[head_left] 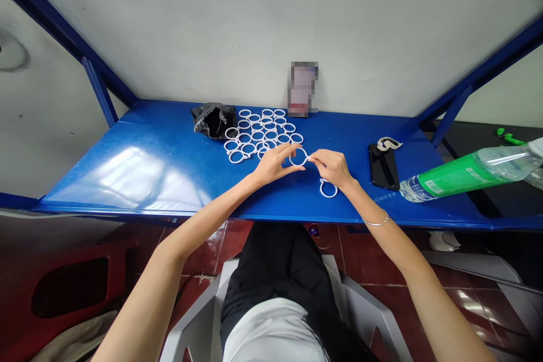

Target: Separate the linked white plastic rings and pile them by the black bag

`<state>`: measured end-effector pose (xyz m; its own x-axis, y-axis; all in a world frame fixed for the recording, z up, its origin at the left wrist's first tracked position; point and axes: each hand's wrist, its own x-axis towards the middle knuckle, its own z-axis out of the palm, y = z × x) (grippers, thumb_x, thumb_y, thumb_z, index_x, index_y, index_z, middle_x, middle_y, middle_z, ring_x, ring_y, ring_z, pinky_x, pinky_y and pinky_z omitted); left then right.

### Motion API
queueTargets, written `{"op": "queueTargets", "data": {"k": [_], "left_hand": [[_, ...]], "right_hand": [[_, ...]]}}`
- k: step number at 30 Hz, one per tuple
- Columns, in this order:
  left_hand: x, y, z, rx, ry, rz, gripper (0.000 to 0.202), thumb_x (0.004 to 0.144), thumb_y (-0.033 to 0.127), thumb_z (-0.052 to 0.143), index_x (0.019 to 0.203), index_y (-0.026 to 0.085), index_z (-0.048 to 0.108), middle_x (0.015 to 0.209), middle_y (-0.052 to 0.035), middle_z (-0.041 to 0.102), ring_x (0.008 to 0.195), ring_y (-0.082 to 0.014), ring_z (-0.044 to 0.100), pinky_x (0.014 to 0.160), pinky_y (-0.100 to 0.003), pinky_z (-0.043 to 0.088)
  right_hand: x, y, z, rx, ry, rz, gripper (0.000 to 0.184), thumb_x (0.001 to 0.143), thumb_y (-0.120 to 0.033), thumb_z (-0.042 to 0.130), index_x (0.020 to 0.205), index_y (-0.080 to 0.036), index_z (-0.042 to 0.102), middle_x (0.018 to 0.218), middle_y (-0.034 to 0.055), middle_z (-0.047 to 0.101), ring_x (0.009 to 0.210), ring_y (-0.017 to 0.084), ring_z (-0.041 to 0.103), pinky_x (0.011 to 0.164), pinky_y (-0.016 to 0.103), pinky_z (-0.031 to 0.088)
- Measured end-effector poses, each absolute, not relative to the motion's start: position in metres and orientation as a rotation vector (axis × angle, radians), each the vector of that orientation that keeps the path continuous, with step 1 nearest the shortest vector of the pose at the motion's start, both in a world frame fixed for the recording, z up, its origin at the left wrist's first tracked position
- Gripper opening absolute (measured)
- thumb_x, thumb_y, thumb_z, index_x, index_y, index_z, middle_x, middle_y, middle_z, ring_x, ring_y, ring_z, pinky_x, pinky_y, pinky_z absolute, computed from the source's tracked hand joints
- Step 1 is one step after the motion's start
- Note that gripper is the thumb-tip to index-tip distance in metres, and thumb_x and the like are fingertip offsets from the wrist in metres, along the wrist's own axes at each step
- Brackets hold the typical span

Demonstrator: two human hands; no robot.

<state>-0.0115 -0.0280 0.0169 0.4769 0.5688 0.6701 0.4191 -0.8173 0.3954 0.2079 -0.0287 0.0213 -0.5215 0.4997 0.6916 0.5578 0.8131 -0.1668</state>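
Observation:
A white curtain ring with a small tab is held up over the blue table. My right hand pinches its tab between thumb and fingers. On the ring's other side, my left hand has its fingers and thumb curved apart around the left edge; contact there looks light. Another white ring lies by itself on the table, just below my right hand. Several more white rings are spread in a cluster beyond my left hand, partly overlapping.
A crumpled black plastic bag lies open behind the rings. A blurred-out upright item leans on the wall. To the right are a black phone, a white curled item and a bottle with a green label. Blue frame bars flank the table.

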Motion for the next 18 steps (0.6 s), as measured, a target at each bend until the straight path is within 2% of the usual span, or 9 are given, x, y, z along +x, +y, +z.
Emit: {"op": "queueTargets", "data": {"k": [5,18], "left_hand": [[-0.0115,-0.0278,0.0168,2.532,0.877,1.233,0.056,0.084,0.057,0.058,0.121,0.015,0.055,0.087,-0.0055,0.064,0.066,-0.0111,0.058,0.06,-0.022,0.05],[-0.0112,-0.0271,0.019,2.562,0.886,1.285,0.056,0.084,0.055,0.06,0.122,0.014,0.054,0.086,-0.0052,0.065,0.066,-0.011,0.057,0.06,-0.021,0.048]], "right_hand": [[0.2072,-0.0289,0.0223,-0.785,-2.203,-0.044,0.025,0.096,-0.031,0.051,0.078,-0.021,0.065,0.072,0.0048,0.072,0.064,0.018,0.067,0.057,0.028,0.049],[0.2087,-0.0294,0.0302,-0.796,-2.24,-0.153,0.021,0.096,-0.033,0.052,0.087,-0.021,0.067,0.077,0.0035,0.075,0.066,0.017,0.07,0.057,0.027,0.05]]}}
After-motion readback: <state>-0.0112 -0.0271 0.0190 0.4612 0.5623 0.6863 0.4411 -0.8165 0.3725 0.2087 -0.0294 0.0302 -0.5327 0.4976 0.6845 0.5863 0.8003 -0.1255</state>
